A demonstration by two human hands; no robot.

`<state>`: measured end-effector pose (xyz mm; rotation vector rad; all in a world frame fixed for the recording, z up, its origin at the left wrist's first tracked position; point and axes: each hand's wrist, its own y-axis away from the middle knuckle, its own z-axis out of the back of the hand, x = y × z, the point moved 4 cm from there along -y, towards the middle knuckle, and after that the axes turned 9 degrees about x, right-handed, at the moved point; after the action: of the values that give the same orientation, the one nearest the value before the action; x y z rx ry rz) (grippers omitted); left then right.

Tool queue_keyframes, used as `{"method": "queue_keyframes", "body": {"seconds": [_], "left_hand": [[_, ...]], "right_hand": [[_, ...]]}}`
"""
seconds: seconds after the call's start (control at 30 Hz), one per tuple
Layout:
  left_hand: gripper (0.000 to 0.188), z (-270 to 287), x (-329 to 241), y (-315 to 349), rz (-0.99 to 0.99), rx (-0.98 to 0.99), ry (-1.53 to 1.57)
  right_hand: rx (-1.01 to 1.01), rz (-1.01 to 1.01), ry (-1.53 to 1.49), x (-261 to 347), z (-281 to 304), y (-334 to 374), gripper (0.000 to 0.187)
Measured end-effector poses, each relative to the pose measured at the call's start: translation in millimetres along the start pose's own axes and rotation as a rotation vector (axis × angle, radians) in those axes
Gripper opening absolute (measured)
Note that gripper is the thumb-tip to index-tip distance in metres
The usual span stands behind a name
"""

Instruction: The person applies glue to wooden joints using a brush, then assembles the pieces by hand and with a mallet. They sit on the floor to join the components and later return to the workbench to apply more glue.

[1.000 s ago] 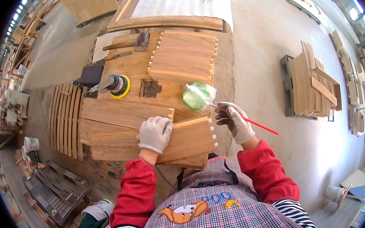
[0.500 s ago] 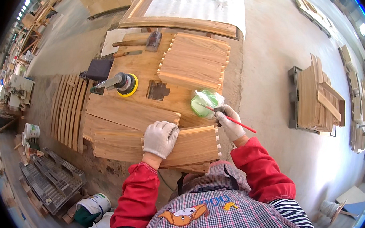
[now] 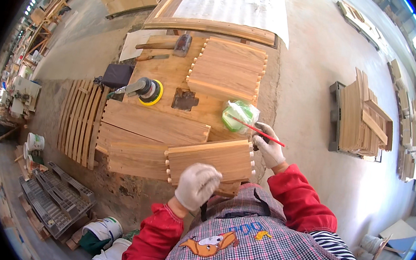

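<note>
My right hand (image 3: 270, 151), in a white work glove, holds a thin red stick (image 3: 269, 136). The stick's far end reaches into a green container wrapped in clear plastic (image 3: 239, 116); its tip is hidden there. Just below that hand lies a wooden panel (image 3: 210, 159) with finger-jointed ends, resting partly over other boards. My left hand (image 3: 197, 186), also gloved, is curled closed over the panel's near edge. Whether anything is inside its fingers cannot be seen.
On the workbench (image 3: 164, 92) are a sander with a yellow rim (image 3: 148, 91), a mallet (image 3: 182, 45), a knife-like tool (image 3: 152, 57) and stacked jointed panels (image 3: 228, 68). A slatted wooden pallet (image 3: 80, 124) stands left; boards (image 3: 360, 118) are piled on the right.
My left hand has lifted off the panel's left end and come back toward me. My right hand has moved the red stick slightly further into the green container.
</note>
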<state>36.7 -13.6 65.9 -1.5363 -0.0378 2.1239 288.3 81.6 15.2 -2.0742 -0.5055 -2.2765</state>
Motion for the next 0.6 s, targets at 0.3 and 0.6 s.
{"method": "queue_keyframes", "body": {"seconds": [0.3,0.6], "left_hand": [[0.03,-67,78,121,0.887,-0.094,1.202],[0.025,-61,72,109,0.709,0.297,1.206]], "right_hand": [[0.321,-0.4,-0.771,-43,-17,60,0.056],[0.376,-0.321,-0.691,-41,-32,75,0.059]]}}
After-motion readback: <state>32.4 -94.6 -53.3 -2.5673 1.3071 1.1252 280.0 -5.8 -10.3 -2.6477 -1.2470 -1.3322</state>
